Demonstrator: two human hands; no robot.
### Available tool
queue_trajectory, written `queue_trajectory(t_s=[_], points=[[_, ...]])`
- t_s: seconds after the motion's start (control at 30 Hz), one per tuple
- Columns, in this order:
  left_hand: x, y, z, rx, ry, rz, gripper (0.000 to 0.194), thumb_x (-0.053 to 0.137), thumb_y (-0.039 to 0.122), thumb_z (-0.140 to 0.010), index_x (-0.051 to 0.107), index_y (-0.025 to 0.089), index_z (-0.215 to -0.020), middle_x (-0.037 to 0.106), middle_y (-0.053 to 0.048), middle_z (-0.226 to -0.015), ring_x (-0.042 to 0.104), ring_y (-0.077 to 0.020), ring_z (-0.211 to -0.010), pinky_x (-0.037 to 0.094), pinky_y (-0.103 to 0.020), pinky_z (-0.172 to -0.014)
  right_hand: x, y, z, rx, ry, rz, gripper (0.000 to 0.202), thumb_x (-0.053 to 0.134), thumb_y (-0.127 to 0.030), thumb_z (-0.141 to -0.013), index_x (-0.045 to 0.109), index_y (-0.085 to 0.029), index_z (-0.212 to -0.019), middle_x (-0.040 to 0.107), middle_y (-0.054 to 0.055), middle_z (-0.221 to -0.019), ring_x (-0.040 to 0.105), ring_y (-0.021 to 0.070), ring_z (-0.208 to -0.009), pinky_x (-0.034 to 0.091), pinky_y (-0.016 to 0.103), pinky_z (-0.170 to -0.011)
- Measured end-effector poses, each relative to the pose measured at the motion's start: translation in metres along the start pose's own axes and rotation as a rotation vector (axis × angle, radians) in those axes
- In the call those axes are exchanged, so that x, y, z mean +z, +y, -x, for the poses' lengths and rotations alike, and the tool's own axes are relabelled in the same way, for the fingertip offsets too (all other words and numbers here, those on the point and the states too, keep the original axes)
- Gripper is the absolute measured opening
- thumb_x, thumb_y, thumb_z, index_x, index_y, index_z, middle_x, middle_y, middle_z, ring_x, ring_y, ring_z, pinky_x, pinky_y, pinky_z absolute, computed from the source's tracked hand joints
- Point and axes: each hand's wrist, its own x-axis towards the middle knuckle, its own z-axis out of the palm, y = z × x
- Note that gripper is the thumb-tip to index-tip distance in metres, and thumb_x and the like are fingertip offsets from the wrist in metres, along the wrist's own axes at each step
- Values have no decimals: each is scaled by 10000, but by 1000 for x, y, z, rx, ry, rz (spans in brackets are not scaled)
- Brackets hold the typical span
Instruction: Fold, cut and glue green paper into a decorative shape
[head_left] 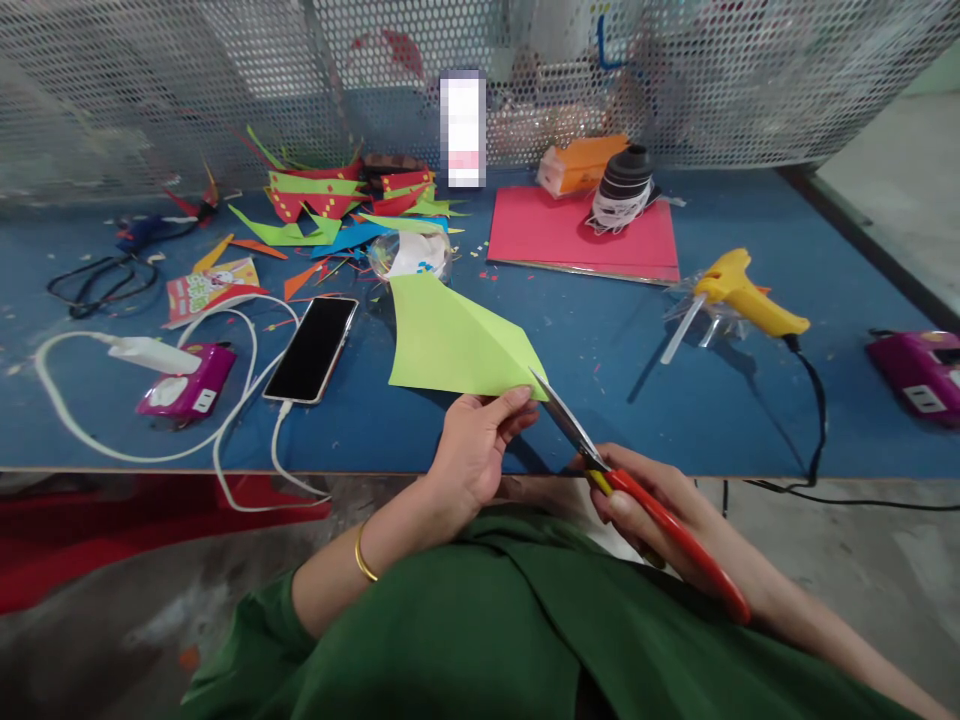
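My left hand point(480, 440) pinches the near right edge of a lime-green sheet of paper point(457, 340) between thumb and fingers. The sheet has an angled outline and a crease towards its right side, and is held above the table. In my right hand point(652, 490) is a pair of scissors point(667, 530) with red and yellow handles. Their blades point up and left, with the tips at the paper's right edge, close to my left fingertips. How far the blades are apart is hard to make out.
On the blue table point(592, 350) lie a phone point(313, 350) on a white cable, purple sockets point(191, 380), a yellow glue gun point(750, 295) and red sheets point(540, 225) under a dark cone of thread point(622, 190). Red-and-green paper masks point(315, 193) and scraps sit behind, before a perforated metal screen point(225, 90).
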Motion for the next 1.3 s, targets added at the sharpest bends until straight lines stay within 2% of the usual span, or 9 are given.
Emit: queue_trajectory(t_s=[0.3, 0.57, 0.7, 0.9, 1.1, 1.3], points=[[-1, 1, 0, -5, 1, -8, 80, 785, 84, -693, 732, 126, -737, 713, -32, -741, 650, -113, -665, 556, -232, -705, 1, -3, 0, -6, -9, -4, 387, 572, -591, -913, 536, -207, -929, 445, -39, -705, 360, 84, -566, 306, 207, -472], [-4, 1, -1, -1, -15, 7, 97, 813, 98, -673, 734, 133, -717, 711, -29, -734, 644, -109, -654, 559, -230, -698, -2, -7, 3, -13, -35, -62, 490, 506, -696, -888, 547, -212, -952, 563, 20, -804, 437, 108, -584, 395, 237, -494], [-4, 0, 0, 2, -29, 23, 84, 802, 94, -684, 738, 107, -738, 711, -35, -734, 648, -103, -650, 557, -228, -695, -1, -7, 4, -22, -25, -43, 476, 483, -682, -905, 531, -209, -923, 544, 15, -798, 413, 103, -587, 385, 235, -507], [-1, -2, 1, 32, 4, 42, 156, 822, 78, -632, 725, 93, -753, 720, -44, -743, 658, -114, -659, 562, -250, -706, 1, -4, 2, -36, -25, -37, 404, 535, -618, -917, 514, -215, -937, 431, -40, -711, 362, 97, -589, 308, 222, -508], [0, -2, 1, 40, 14, 51, 171, 826, 81, -618, 725, 80, -756, 721, -45, -735, 658, -113, -654, 565, -242, -683, 4, -2, 3, -34, 27, 43, 392, 533, -609, -924, 507, -217, -939, 449, -24, -758, 379, 120, -657, 327, 240, -578], [0, -2, 2, 38, 8, 37, 175, 837, 83, -620, 723, 88, -753, 722, -41, -732, 659, -111, -653, 568, -244, -689, 5, 0, 2, -47, 64, 100, 419, 523, -636, -916, 521, -218, -944, 442, -26, -734, 375, 121, -638, 321, 235, -555]])
